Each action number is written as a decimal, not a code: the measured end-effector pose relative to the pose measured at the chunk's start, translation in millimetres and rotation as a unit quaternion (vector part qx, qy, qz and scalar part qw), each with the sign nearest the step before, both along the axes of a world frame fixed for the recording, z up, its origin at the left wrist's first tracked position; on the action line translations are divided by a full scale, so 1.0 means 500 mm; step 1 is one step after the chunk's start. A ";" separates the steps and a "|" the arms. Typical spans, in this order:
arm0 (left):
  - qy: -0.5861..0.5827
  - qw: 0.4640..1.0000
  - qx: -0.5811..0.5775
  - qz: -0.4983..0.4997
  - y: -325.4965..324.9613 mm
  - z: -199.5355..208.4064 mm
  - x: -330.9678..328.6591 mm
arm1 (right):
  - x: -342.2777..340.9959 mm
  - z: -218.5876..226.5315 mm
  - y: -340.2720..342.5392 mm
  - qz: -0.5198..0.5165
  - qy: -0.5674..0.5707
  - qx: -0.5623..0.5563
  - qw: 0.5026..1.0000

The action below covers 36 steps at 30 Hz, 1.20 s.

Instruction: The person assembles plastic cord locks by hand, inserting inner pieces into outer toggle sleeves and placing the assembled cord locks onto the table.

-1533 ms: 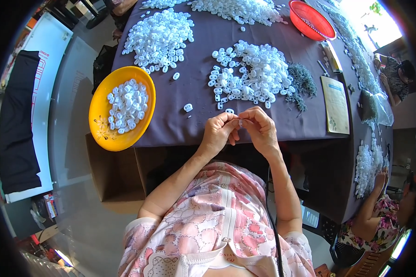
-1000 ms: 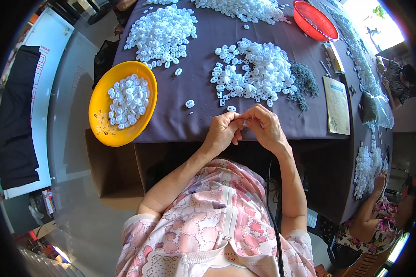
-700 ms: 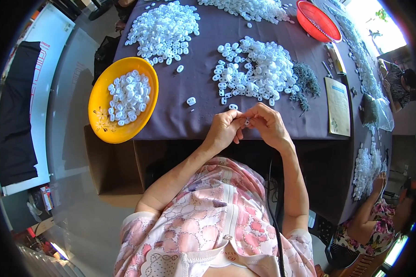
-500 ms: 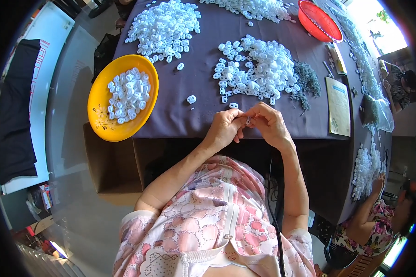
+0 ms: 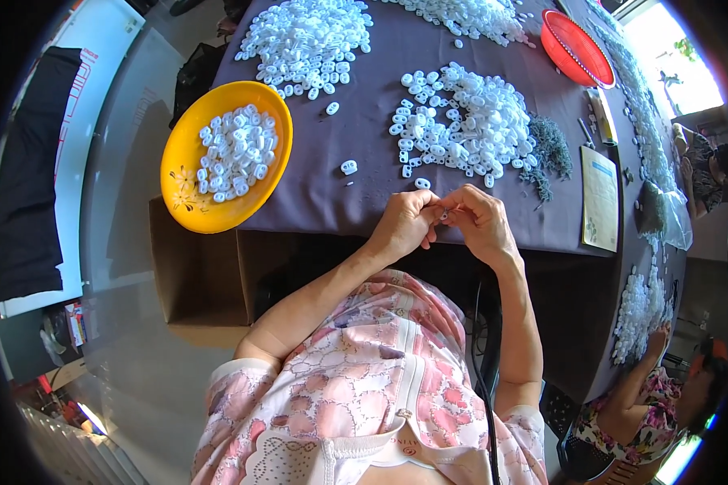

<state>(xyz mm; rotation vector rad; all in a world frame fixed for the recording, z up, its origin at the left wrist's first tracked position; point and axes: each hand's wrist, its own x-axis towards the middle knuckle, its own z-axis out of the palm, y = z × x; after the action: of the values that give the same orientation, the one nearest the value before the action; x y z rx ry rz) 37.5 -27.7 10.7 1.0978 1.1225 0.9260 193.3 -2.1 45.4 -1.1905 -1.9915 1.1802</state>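
Note:
Both hands meet at the table's near edge, fingertips pinched together around a small white two-holed plastic piece (image 5: 444, 215). My left hand (image 5: 403, 224) closes on it from the left, and my right hand (image 5: 485, 222) from the right. Fingers cover most of the piece. A loose white piece (image 5: 422, 184) lies just beyond my left fingers. Past it spreads a heap of similar oval pieces (image 5: 481, 121), with a heap of tiny grey spring-like bits (image 5: 550, 147) at its right side. To the left, a yellow oval dish (image 5: 188, 206) with a flower pattern holds more white pieces.
More white heaps (image 5: 306, 40) lie farther back on the dark tablecloth (image 5: 315, 190). A red basket (image 5: 570, 56) stands at the far right, above a beige booklet (image 5: 599, 198). An open cardboard box (image 5: 198, 279) sits below the dish. At right, another person (image 5: 635, 420) sits beside white pieces.
The whole view has shifted slightly, so the table things sit a little farther right in the picture. My hands keep their pinch at the same table edge.

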 end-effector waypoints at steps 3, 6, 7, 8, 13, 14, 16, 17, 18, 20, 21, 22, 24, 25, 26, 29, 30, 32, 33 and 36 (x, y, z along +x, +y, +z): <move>0.011 1.000 0.012 0.003 -0.003 0.006 0.002 | -0.002 -0.003 -0.002 0.002 -0.006 0.019 1.000; 0.005 1.000 0.021 0.013 -0.005 0.004 0.000 | -0.004 -0.009 -0.002 -0.001 0.014 -0.002 1.000; -0.008 1.000 0.011 0.018 -0.004 0.003 0.001 | -0.001 -0.021 -0.001 -0.024 0.046 -0.034 0.998; -0.021 1.000 0.000 0.023 -0.003 0.002 0.001 | 0.002 -0.029 -0.001 -0.046 0.078 -0.066 0.994; -0.017 1.000 0.000 0.018 -0.005 0.000 -0.002 | 0.000 -0.036 -0.010 -0.064 0.084 -0.058 0.993; -0.006 1.000 0.003 0.023 -0.006 0.000 -0.002 | -0.001 -0.034 -0.009 -0.060 0.071 -0.043 0.995; -0.003 0.999 0.013 0.040 -0.009 -0.001 0.003 | -0.008 -0.022 -0.009 -0.047 0.045 -0.013 0.998; 0.000 0.998 0.023 0.055 -0.010 -0.002 0.006 | -0.013 -0.015 -0.010 -0.035 0.019 0.018 0.999; 0.009 0.997 0.047 0.066 -0.009 -0.008 0.012 | -0.017 -0.001 -0.008 -0.028 -0.013 0.045 0.998; 0.020 0.995 0.067 0.073 -0.017 -0.013 0.017 | -0.018 0.003 -0.004 -0.026 -0.042 0.052 0.997; 0.013 0.996 0.053 0.075 -0.021 -0.013 0.017 | -0.016 -0.006 -0.008 -0.031 -0.015 0.031 0.999; 0.005 0.996 0.043 0.079 -0.017 -0.009 0.020 | -0.010 -0.017 -0.004 -0.036 0.010 0.014 0.999; -0.006 0.996 0.035 0.083 -0.010 -0.005 0.022 | 0.002 -0.046 -0.004 -0.038 0.013 0.011 0.999; -0.015 0.996 0.027 0.084 -0.010 -0.006 0.020 | 0.004 -0.058 -0.010 -0.079 0.084 -0.046 0.992; -0.025 0.996 0.018 0.085 -0.009 -0.005 0.018 | 0.007 -0.066 -0.013 -0.120 0.154 -0.102 0.976; -0.037 0.996 0.002 0.079 -0.009 -0.002 0.012 | 0.016 -0.074 -0.023 -0.121 0.194 -0.098 0.968; -0.038 0.996 0.002 0.078 -0.010 -0.003 0.010 | 0.017 -0.073 -0.025 -0.123 0.194 -0.098 0.968; -0.029 0.997 0.005 0.076 -0.008 -0.004 0.007 | 0.015 -0.067 -0.026 -0.134 0.208 -0.114 0.962; -0.030 0.997 0.005 0.074 -0.008 -0.003 0.007 | 0.013 -0.063 -0.026 -0.136 0.207 -0.113 0.962; -0.029 0.997 0.007 0.071 -0.009 -0.003 0.009 | 0.009 -0.055 -0.025 -0.156 0.171 -0.129 0.964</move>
<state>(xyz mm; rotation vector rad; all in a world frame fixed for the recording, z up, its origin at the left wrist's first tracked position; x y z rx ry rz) 42.2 -32.3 9.4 1.0045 1.1594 1.0722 197.6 -14.9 18.0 -1.2679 -1.3699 1.3967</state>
